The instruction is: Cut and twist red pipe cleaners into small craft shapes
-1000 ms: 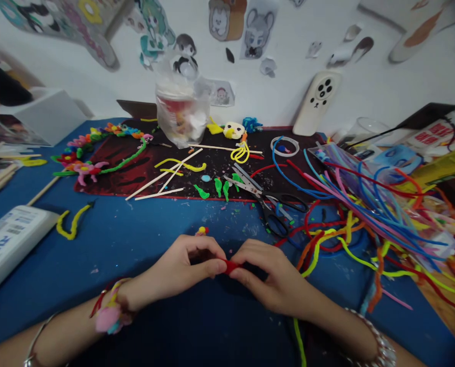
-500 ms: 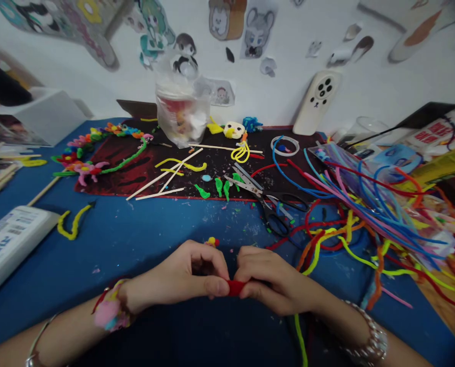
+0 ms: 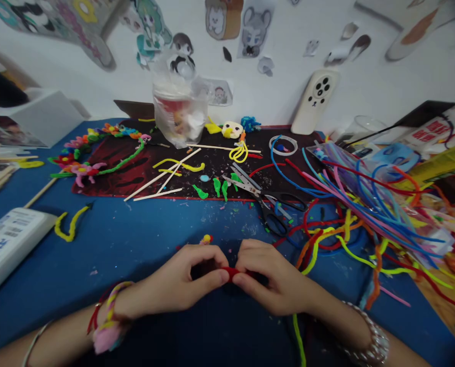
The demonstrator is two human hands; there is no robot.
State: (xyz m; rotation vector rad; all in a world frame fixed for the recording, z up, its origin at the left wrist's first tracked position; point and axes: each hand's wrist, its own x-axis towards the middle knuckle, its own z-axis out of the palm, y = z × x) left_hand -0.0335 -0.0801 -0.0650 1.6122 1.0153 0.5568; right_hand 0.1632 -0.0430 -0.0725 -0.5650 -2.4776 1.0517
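Observation:
My left hand (image 3: pixel 181 278) and my right hand (image 3: pixel 275 280) meet over the blue table (image 3: pixel 116 244) near its front edge. Both pinch a short red pipe cleaner (image 3: pixel 233 273) between thumb and fingers, their fingertips almost touching. A small yellow and red bit (image 3: pixel 206 238) pokes up just behind my left fingers. A pink and yellow pipe-cleaner bracelet (image 3: pixel 107 318) sits on my left wrist, and a beaded one (image 3: pixel 376 339) on my right.
Black scissors (image 3: pixel 268 201) lie open just beyond my hands. A heap of coloured pipe cleaners (image 3: pixel 369 219) fills the right side. A dark red mat (image 3: pixel 135 163) holds wooden sticks (image 3: pixel 162 178), a flower garland (image 3: pixel 85 153) and a plastic cup (image 3: pixel 179 114). A white box (image 3: pixel 9 242) lies left.
Both hands stay pinched on the red pipe cleaner, shifting slightly as the fingers work it. My left wrist has turned, showing the bracelet's braided band. Nothing else has moved.

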